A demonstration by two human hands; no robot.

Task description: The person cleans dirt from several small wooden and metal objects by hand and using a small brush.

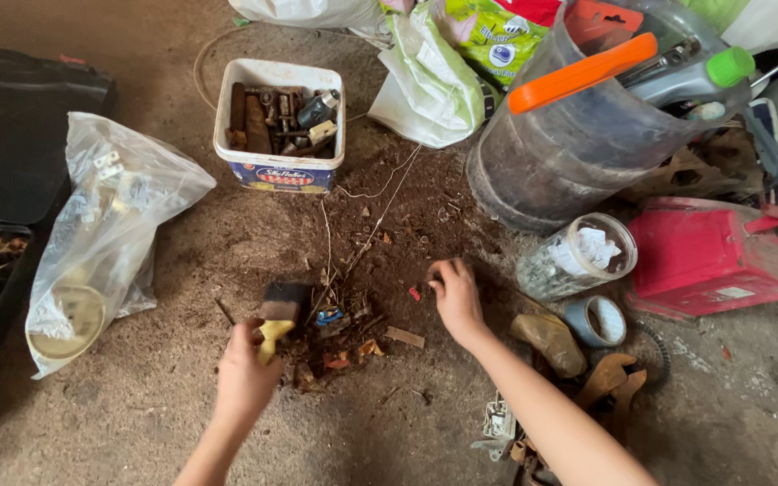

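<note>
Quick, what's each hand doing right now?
Left hand: closed around the yellow handle of a dark-bristled paintbrush.
Right hand: holding nothing visible, fingers curled down onto the dirt-strewn concrete floor.

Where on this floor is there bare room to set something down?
Bare floor lies along the bottom, between the clear plastic bag and the left hand holding a brush. Another patch sits left of the white tub. It is crowded between the hands, around the debris pile, and right of the right hand near the jar.
</note>
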